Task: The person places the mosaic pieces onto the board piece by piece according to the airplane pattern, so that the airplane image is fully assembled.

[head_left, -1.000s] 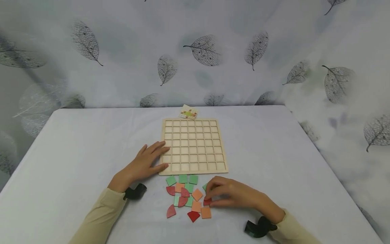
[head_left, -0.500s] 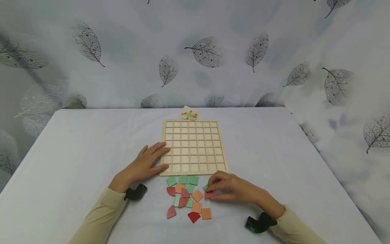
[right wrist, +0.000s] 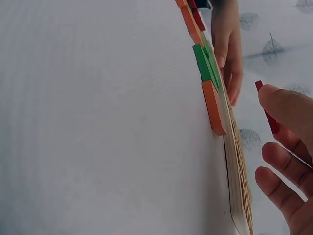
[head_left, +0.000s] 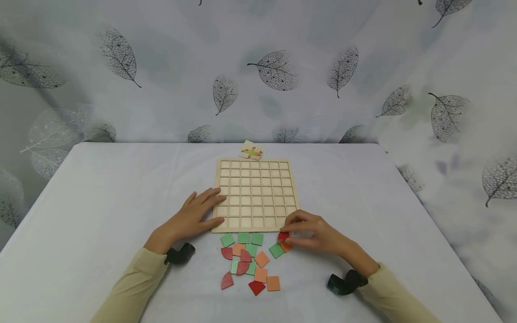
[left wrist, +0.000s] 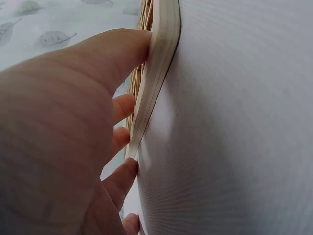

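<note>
Red piece (head_left: 283,235) in right hand (head_left: 317,232), near board (head_left: 257,197)

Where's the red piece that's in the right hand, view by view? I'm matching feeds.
Head: the red piece, pinched by the right hand, below and right of centre.
Left wrist: not in it.
Right wrist: right of centre, seen edge-on.
Shared landmark: the grid board, around the middle in head, upper centre in left wrist, right of centre in right wrist.
</note>
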The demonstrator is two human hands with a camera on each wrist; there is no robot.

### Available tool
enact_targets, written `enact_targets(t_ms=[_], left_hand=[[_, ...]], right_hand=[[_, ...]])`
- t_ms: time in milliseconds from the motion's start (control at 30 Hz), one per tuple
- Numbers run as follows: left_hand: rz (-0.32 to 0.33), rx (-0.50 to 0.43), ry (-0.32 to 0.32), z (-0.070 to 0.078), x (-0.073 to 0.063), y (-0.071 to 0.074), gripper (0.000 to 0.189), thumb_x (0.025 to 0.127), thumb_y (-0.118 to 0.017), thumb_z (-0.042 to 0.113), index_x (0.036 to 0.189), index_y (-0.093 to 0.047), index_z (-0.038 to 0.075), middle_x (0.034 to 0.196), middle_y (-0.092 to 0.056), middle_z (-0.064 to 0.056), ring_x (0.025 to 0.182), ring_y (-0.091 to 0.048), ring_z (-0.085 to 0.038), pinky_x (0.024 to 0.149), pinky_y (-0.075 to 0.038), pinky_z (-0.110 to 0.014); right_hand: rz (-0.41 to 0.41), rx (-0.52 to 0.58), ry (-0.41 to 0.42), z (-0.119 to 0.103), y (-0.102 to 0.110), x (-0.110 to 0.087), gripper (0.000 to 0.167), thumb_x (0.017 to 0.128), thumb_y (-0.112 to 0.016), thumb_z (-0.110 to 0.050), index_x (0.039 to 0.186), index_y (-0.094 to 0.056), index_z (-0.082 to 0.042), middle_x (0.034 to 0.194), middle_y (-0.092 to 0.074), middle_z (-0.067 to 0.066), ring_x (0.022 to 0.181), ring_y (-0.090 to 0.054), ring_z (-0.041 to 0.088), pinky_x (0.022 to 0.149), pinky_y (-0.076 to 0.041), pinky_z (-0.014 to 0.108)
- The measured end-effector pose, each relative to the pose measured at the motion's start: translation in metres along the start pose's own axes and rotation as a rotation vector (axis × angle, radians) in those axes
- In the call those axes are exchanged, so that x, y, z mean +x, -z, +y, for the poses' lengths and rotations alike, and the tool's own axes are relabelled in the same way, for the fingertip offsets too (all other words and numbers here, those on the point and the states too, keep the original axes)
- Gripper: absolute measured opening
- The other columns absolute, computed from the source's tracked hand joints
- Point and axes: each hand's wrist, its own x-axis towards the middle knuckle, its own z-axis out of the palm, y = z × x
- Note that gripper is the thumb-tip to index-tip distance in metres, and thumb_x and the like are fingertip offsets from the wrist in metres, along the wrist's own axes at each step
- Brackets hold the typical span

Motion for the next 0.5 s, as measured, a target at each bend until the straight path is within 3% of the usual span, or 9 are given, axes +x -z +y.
enact_targets(t_ms=[333,500], left_hand=[[-0.010,0.004,0.017,0.001,0.001,0.000,0.058,0.093,-0.065,0.036,0.143,-0.048,0.011,0.154,-0.035,-0.014,0.144,-0.027,-0.037,0.114,-0.011,-0.063],[-0.010,0.004,0.014,0.000,0.001,0.000,0.059,0.093,-0.065,0.036,0.143,-0.048,0.011,0.154,-0.035,-0.014,0.144,-0.027,-0.037,0.114,-0.011,-0.063]], right_hand=[[0.047,-0.027,-0.044,0.018,0.006,-0.001,0.040,0.067,-0.084,0.009,0.105,-0.073,0.000,0.103,-0.061,0.007,0.088,-0.057,0.017,0.070,-0.050,0.025],[0.046,-0.046,-0.075,0.019,0.009,0.004,0.038,0.065,-0.084,0.012,0.101,-0.074,0.003,0.098,-0.061,0.012,0.076,-0.057,0.021,0.061,-0.051,0.028]])
